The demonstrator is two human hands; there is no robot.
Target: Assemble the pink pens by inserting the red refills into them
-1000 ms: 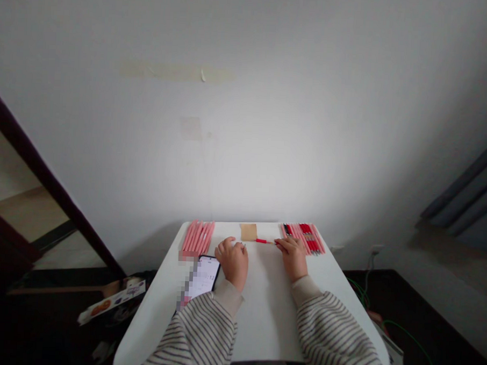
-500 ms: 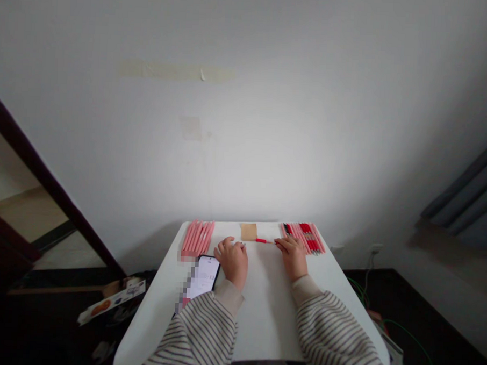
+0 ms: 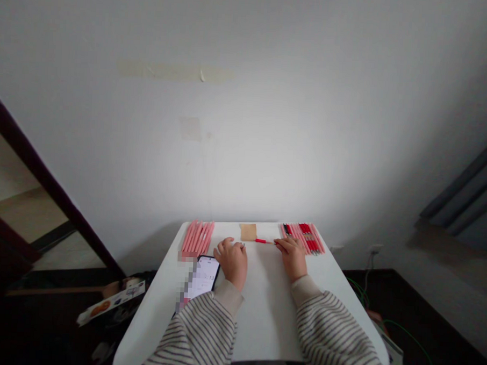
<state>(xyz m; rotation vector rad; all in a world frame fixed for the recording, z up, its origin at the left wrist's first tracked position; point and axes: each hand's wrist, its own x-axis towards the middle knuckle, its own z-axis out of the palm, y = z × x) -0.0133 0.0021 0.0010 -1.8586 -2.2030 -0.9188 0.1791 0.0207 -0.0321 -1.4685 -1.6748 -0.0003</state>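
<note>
My right hand (image 3: 292, 257) is closed at the fingertips around the right end of a slim red pen-like stick (image 3: 261, 241), which lies sideways and points left toward a small tan square (image 3: 248, 232). My left hand (image 3: 232, 261) rests near the tabletop beside the phone, its fingers curled in; a tiny dark tip shows at the fingertips, too small to name. To the left is a row of pink pens (image 3: 198, 237). Just past my right hand sits another group of pink pens with red and dark parts (image 3: 309, 238).
A phone (image 3: 208, 272) with a lit screen lies left of my left hand, partly blurred and partly under my sleeve. The white table (image 3: 261, 323) stands against a grey wall (image 3: 270, 124). Green cables (image 3: 412, 332) and a socket (image 3: 375, 248) are at the right.
Almost nothing differs. Both hands and the red stick keep their places; the view has shifted very slightly.
</note>
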